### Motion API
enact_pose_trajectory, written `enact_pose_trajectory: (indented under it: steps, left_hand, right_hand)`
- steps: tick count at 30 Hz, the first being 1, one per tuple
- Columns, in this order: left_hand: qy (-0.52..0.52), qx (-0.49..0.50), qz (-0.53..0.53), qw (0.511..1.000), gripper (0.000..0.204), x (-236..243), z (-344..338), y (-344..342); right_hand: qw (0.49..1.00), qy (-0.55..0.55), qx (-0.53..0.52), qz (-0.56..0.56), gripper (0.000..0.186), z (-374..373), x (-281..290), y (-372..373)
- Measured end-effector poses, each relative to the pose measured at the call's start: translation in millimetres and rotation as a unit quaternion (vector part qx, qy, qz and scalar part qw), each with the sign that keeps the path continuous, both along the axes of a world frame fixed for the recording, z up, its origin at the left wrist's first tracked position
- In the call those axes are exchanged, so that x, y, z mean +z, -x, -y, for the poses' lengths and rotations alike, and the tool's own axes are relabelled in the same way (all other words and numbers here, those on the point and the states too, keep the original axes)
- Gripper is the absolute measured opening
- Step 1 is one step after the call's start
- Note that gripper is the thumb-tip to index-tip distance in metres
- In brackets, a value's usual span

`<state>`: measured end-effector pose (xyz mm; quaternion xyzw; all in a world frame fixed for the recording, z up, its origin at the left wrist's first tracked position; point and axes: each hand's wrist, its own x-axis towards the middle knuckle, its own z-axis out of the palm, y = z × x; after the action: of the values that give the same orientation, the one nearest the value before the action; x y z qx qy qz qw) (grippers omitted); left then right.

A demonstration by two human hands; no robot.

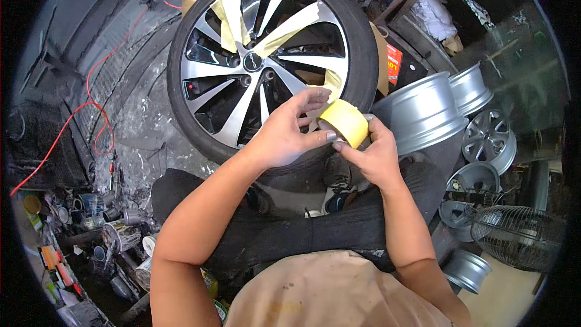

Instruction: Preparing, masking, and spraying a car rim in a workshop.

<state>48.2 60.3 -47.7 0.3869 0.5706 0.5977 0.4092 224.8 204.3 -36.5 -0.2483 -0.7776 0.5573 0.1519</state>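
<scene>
A roll of yellow masking tape (346, 122) is held at its right and lower sides by my right hand (376, 154), between thumb and fingers. My left hand (287, 127) is beside the roll's left side, its fingers spread and the thumb tip at the roll's lower edge. Just beyond both hands lies a tyred alloy wheel (206, 70), black and machined silver. Strips of yellow tape (293, 28) cover some of its spokes. Another piece of tape (332, 82) on the rim sits close to my left fingertips.
Bare silver wheel rims (423, 112) are stacked at the right, near a wire-caged fan (517, 236). Cans and tools (115, 230) clutter the lower left. A red cable (89, 85) runs over the floor. Cardboard (382, 60) shows behind the tyre.
</scene>
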Motion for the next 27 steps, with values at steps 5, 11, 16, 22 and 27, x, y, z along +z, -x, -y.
enact_pose_trajectory:
  steps: [5,11,16,22,27]
  left_hand:
    - [0.019,0.104,-0.145,0.984,0.042,-15,-4,-22]
    - [0.080,0.147,-0.074,0.983,0.016,-22,-9,-23]
    - [0.070,0.178,0.035,0.981,0.014,-36,-16,-12]
    - [0.072,0.232,-0.234,0.941,0.013,-26,-2,18]
    - [0.138,0.318,-0.345,0.872,0.022,-14,-17,81]
  right_hand:
    - [0.964,-0.264,-0.003,0.024,0.055,8,-19,2]
    - [0.957,-0.288,0.032,-0.003,0.066,13,-19,0]
    - [0.935,-0.299,0.089,-0.167,0.104,25,-7,-3]
    - [0.961,-0.249,0.006,-0.124,0.058,59,-12,-12]
    - [0.988,-0.117,0.049,0.082,0.050,64,-15,-45]
